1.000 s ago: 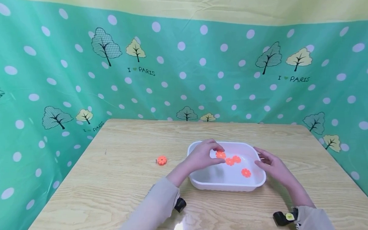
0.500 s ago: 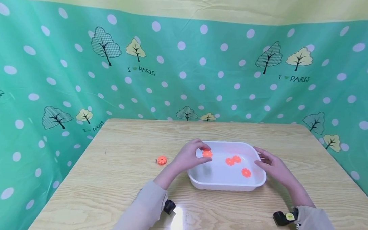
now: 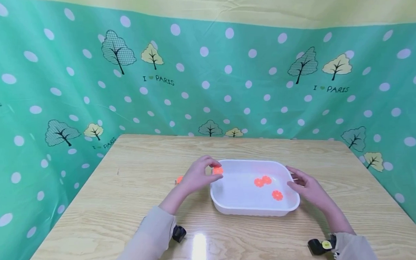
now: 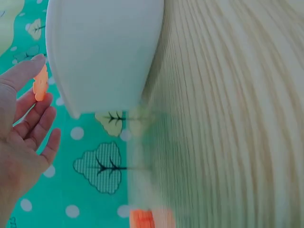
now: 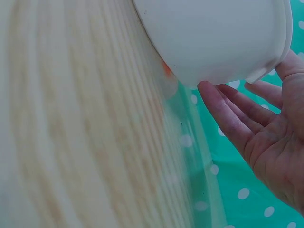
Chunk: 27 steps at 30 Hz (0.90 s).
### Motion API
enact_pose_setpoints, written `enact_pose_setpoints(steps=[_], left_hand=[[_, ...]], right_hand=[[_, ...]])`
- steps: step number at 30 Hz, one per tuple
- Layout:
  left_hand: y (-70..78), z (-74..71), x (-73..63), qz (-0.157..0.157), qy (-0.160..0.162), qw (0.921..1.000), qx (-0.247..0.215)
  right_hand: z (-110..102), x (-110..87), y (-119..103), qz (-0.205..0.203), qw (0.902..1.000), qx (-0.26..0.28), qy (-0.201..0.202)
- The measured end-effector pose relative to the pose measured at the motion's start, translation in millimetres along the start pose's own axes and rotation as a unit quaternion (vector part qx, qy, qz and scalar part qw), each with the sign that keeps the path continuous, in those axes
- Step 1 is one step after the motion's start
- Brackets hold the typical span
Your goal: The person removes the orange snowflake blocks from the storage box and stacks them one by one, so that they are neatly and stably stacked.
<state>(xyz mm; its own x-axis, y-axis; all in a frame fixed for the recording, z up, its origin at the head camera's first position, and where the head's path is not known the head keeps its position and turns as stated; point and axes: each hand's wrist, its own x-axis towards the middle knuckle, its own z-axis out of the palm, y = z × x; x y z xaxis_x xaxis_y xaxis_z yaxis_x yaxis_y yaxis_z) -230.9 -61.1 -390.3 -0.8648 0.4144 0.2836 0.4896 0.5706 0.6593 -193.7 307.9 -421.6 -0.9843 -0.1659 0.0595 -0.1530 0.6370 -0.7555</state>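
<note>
My left hand (image 3: 196,177) pinches an orange flower-shaped disc (image 3: 218,171) between thumb and fingertips. It is held at the left rim of a white plastic basin (image 3: 252,211). In the left wrist view the same disc (image 4: 42,83) is seen nearly edge-on, and the other fingers are spread below it. My right hand (image 3: 309,187) holds the basin's right end, thumb over the rim and fingers against the outer wall. Inside the basin lie three orange discs (image 3: 277,195), two of them side by side or overlapping.
Left of the basin, another orange piece (image 3: 179,179) lies on the wooden table (image 3: 133,167), partly hidden by my left hand. A green dotted curtain (image 3: 207,99) with tree prints hangs behind the table. Black wrist cameras (image 3: 178,233) sit at both cuffs.
My left hand has moved left with the orange disc, from above the basin's inside to its left rim. It now partly covers the piece on the table. My right hand stays put.
</note>
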Motion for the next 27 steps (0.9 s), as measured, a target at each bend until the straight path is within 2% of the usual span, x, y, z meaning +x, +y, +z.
enact_pose_setpoints(steps=[7, 13, 20, 27], left_hand=[[-15.5, -7.5, -7.8, -0.006, 0.026, 0.9996, -0.009], [-26.9, -13.3, -14.1, -0.034, 0.028, 0.9989, -0.018], [-40.3, -20.9, -19.3, -0.055, 0.030, 0.9980, 0.004], [-51.0, -28.9, -24.1, -0.062, 0.030, 0.9974, 0.021]], right_hand=[[0.7, 1.3, 2.4, -0.001, 1.0000, -0.004, -0.002], [0.9, 1.7, 3.7, 0.004, 1.0000, 0.001, -0.001], [0.8, 2.0, 2.8, 0.002, 1.0000, -0.004, 0.002], [-0.1, 0.8, 1.1, 0.011, 0.9999, -0.008, 0.004]])
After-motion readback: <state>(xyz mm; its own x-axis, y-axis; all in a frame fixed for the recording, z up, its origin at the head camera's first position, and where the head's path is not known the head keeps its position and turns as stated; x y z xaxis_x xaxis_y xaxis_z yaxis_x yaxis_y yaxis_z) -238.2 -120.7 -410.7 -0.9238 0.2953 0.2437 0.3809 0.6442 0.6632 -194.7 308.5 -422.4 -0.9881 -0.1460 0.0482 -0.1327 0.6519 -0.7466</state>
